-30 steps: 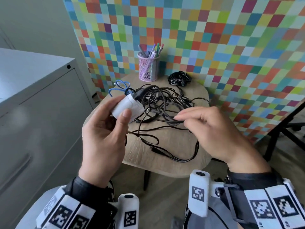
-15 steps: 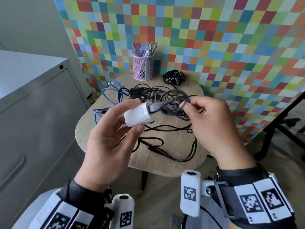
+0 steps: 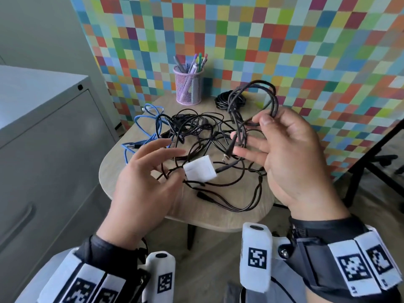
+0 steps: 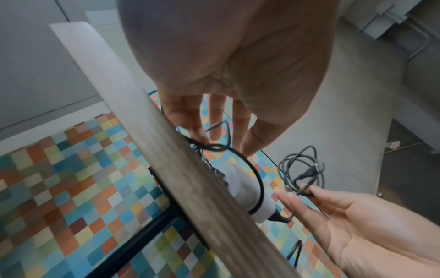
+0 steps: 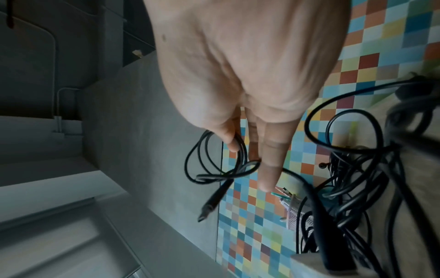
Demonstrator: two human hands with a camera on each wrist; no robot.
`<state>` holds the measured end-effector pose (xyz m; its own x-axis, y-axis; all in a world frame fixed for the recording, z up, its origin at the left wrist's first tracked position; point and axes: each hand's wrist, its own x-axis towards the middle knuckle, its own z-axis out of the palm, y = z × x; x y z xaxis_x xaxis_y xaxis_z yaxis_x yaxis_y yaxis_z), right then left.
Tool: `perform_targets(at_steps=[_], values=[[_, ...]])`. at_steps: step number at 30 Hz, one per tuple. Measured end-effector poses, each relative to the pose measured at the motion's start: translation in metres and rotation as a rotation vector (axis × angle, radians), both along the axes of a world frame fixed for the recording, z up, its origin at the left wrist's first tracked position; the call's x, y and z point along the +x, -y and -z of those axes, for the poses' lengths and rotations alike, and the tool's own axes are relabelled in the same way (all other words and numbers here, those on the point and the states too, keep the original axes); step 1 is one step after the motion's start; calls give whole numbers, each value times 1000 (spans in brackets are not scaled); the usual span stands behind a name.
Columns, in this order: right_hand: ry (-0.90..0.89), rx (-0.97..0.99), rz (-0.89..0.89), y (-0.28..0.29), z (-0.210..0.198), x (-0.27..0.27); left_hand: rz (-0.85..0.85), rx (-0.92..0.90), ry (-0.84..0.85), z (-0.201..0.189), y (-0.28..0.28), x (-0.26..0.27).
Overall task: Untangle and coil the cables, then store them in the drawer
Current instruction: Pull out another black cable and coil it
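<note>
My right hand (image 3: 290,154): raised above the worktop, palm toward me; thumb and forefinger pinch a looped black cable (image 3: 251,101), the other fingers (image 3: 247,155) straight and spread.
Looped black cable: several loose turns rise above my thumb; a plug end (image 3: 230,147) hangs down in front of my fingers. In the right wrist view the same loops (image 5: 214,156) hang beside the forefinger with the plug (image 5: 209,205) pointing away.
My left hand (image 3: 144,184): open, fingers relaxed and spread, gripping nothing; it hovers just left of the white charger (image 3: 200,168).
White charger: a blurred block over the worktop between my two hands, a dark cable running out of its right end. I cannot tell whether it rests on the surface or is in the air.
Cable tangle (image 3: 196,132): black leads heaped on the middle of the worktop, with long loops trailing toward the near edge.
Blue cable (image 3: 148,125): lies at the left side of the tangle, partly wound into it.
Coiled black cable (image 3: 220,100): sits at the back of the worktop, apart from the tangle, right of the pen cup.
Pen cup (image 3: 189,86): pink mesh, upright at the back, holding pens.
Worktop (image 3: 214,217): small, rounded, wood-finish.
Cabinet (image 3: 43,136): grey metal, to my left, its drawer fronts closed.
Wall (image 3: 284,40): panel of multicoloured squares behind the worktop.
</note>
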<state>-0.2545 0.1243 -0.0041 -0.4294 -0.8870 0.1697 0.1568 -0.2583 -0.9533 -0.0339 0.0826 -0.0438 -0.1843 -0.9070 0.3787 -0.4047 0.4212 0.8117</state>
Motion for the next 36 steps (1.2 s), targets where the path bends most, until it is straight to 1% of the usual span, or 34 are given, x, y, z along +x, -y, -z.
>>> perform_targets(at_steps=[2,4,5,7,9,11,14,16,18,20,22,25,27,30,32,34,35,36], values=[[-7,5,-3,-1,-4,2,-68,-54,51,-6,-1,3],[-22,-7,-21,-3,-8,5,-85,-121,72,-12,-5,4],[-30,-19,-41,-5,-9,8,-61,-158,77,-16,-9,3],[-46,-48,-92,-6,-11,16,46,-185,48,-18,-15,-1],[-103,-90,-163,-8,-11,24,168,-126,-53,-18,-21,-7],[-223,-109,-222,-12,-13,30,269,-64,-164,-17,-23,-11],[-378,-108,-261,-13,-12,35,340,-30,-314,-20,-24,-11],[-415,-126,-259,-13,-10,36,336,-63,-385,-23,-24,-11],[-468,-120,-237,-11,-7,37,282,-87,-434,-23,-23,-10],[-530,-103,-187,-10,-5,37,264,-56,-504,-20,-21,-9],[-559,-99,-130,-9,-4,35,293,-12,-562,-18,-20,-8],[-539,-89,-87,-7,-4,32,368,62,-580,-17,-21,-8],[-527,-94,-95,-6,-4,30,395,119,-585,-16,-21,-6],[-517,-107,-141,-7,-6,24,465,214,-665,-18,-21,-2],[-494,-82,-210,-11,-9,20,429,198,-655,-20,-23,-3],[-385,-31,-305,-15,-13,15,358,138,-594,-21,-25,-7],[-299,-6,-348,-17,-16,13,348,119,-578,-22,-26,-9],[-250,13,-373,-19,-19,11,341,105,-569,-21,-28,-10]])
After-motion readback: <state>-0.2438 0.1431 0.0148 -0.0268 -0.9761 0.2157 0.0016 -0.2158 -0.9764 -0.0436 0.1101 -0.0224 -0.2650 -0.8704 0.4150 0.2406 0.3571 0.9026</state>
